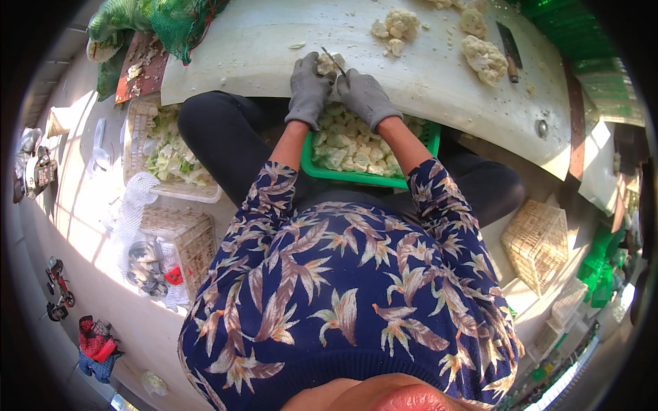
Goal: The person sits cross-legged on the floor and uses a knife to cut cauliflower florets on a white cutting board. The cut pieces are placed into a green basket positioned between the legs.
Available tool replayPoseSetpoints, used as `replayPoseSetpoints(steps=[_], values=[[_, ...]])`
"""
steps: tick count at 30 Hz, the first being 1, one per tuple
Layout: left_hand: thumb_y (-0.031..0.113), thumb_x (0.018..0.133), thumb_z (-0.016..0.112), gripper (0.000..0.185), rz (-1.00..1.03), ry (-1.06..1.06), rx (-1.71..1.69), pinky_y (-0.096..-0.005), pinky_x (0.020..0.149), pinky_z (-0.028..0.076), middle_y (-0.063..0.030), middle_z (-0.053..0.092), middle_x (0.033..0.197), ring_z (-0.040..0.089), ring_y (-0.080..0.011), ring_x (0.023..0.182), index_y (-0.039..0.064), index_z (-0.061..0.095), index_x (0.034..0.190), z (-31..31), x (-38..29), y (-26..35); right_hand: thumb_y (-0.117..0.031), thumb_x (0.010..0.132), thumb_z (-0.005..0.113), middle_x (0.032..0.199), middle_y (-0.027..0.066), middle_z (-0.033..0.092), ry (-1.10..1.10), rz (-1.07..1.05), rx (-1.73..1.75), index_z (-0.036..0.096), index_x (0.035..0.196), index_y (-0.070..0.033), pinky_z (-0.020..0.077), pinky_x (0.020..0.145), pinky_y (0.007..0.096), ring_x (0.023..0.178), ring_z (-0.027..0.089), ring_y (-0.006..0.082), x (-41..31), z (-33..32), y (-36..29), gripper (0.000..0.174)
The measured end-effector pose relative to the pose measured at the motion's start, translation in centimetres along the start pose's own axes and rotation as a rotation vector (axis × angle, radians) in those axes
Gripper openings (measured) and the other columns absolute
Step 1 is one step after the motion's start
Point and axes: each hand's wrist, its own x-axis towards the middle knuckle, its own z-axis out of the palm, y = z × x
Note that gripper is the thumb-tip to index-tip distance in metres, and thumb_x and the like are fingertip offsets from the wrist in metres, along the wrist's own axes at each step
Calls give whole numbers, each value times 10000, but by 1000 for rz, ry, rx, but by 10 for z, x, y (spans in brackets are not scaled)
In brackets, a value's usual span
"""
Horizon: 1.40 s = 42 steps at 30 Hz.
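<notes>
My left hand, in a grey glove, grips a small piece of cauliflower at the near edge of the white-topped table. In my gloved right hand is a small knife, its narrow blade lying across the cauliflower piece; the glove hides its handle. Directly below both hands, a green plastic basket full of cut cauliflower florets sits between my legs. Farther right on the table lie a cauliflower head and a cleaver with a wooden handle. Several cauliflower chunks rest near the far side.
Green mesh sacks stand at the table's left end. A crate of leaf trimmings is beside my left leg, with another crate behind it. An upturned crate lies on the right. A person is at the lower left.
</notes>
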Motion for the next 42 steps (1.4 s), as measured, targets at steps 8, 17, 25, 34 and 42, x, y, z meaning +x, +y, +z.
replayPoseSetpoints(steps=[8, 17, 25, 34, 42], values=[[184, 824, 766, 550, -120, -28, 75, -431, 986, 525, -210, 575, 1306, 642, -378, 1139, 67, 634, 1345, -10, -2, 12, -292, 958, 548, 851, 263, 728, -224, 97, 42, 704, 931, 65, 579, 764, 461, 818, 733, 380, 16, 5, 5, 391], [330, 818, 776, 818, -26, -375, 467, -448, 1087, 486, -238, 507, 1420, 536, -414, 1320, 156, 436, 1541, -17, 37, 38, -275, 979, 480, 700, 143, 719, -32, 454, 346, 704, 935, 59, 553, 588, 363, 603, 708, 226, -17, -87, 53, 404], [396, 728, 874, 1115, 145, -693, 507, -451, 1062, 510, -286, 522, 1446, 581, -422, 1282, 205, 256, 1636, 19, 98, 93, -249, 943, 484, 788, 187, 751, -136, 341, -156, 755, 935, 25, 575, 772, 417, 747, 754, 305, 28, -98, 76, 386], [392, 823, 806, 783, 381, -879, 650, -462, 1062, 499, -183, 500, 1443, 549, -404, 1298, 266, 483, 1525, -3, 51, 88, -263, 948, 479, 919, 249, 740, -124, 36, -317, 745, 1021, 7, 563, 872, 470, 893, 730, 392, -33, -71, 71, 387], [425, 930, 716, 561, 231, -571, 318, -419, 977, 543, -177, 625, 1319, 655, -358, 1133, 99, 617, 1376, -1, 47, 87, -366, 972, 507, 938, 259, 724, -293, 254, -42, 714, 1018, -6, 533, 879, 498, 930, 702, 420, -85, -110, 79, 417]])
